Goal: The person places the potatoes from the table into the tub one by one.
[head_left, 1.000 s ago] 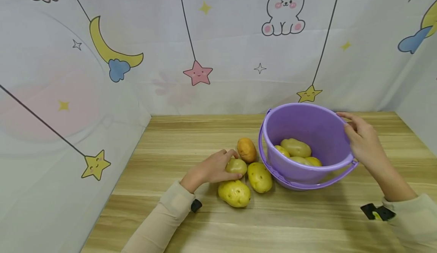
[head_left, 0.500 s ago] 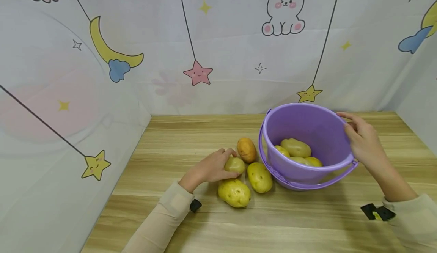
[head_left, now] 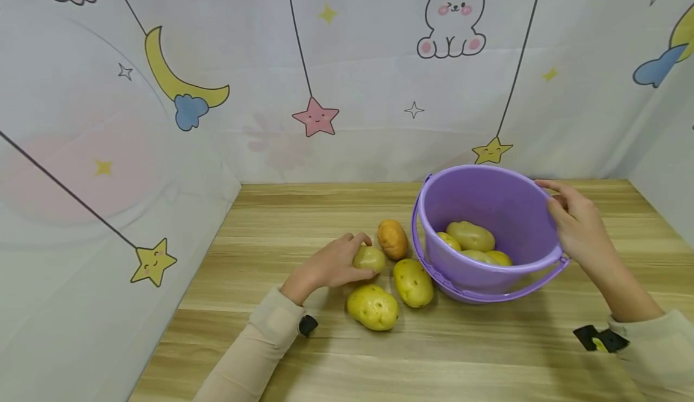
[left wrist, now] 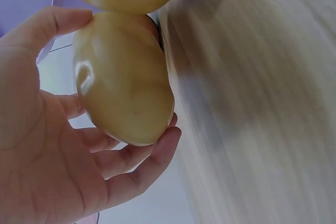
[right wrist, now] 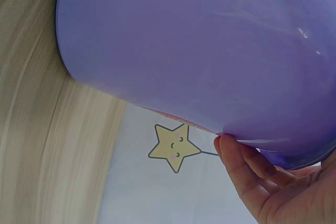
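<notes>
My left hand [head_left: 331,264] holds a pale yellow potato [head_left: 370,259], thumb on one side and fingers curled round the other, as the left wrist view shows on this same potato [left wrist: 123,82]. Around it on the table lie a brownish potato [head_left: 393,239] behind, a yellow potato [head_left: 413,282] to the right and another yellow potato [head_left: 373,308] in front. My right hand [head_left: 581,224] grips the right rim of a purple bucket [head_left: 472,276], which leans toward me. In the right wrist view, my fingers [right wrist: 239,169] bend against the bucket's outer wall. Several potatoes [head_left: 470,236] lie inside it.
The bucket's purple handle [head_left: 501,297] hangs down across its front. Wood-grain table [head_left: 434,360] spreads beneath everything. A white cloth backdrop [head_left: 368,76] with cartoon prints rises behind the table and along both sides.
My left hand has drawn the pale potato slightly left, away from the brownish one and the yellow one on the right. The right hand and the bucket stay where they were.
</notes>
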Tool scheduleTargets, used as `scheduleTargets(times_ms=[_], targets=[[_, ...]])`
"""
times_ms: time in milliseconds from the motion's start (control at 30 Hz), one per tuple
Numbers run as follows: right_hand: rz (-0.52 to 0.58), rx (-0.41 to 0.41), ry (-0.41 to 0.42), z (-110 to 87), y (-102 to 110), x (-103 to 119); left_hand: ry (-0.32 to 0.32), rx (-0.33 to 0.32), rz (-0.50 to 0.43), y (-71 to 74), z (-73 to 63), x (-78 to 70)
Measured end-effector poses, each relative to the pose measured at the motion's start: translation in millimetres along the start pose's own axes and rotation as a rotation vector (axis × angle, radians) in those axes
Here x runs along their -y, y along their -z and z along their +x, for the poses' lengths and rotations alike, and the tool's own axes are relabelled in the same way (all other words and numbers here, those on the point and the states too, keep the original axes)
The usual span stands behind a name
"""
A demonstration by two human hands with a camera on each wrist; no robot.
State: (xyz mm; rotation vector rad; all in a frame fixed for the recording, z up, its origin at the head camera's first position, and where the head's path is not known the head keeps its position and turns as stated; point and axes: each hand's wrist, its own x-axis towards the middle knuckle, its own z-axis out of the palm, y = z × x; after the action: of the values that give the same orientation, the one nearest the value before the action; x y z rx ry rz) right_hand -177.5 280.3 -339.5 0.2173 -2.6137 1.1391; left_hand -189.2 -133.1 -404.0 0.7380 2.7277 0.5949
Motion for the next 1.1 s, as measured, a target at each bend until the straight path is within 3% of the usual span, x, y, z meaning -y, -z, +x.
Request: scheduleTargets(times_ms=[1100], targets=[[0.000,-0.003,0.008,-0.5,0,1,-0.021,-0.134,-0.008,30.7,-4.4,-0.4]])
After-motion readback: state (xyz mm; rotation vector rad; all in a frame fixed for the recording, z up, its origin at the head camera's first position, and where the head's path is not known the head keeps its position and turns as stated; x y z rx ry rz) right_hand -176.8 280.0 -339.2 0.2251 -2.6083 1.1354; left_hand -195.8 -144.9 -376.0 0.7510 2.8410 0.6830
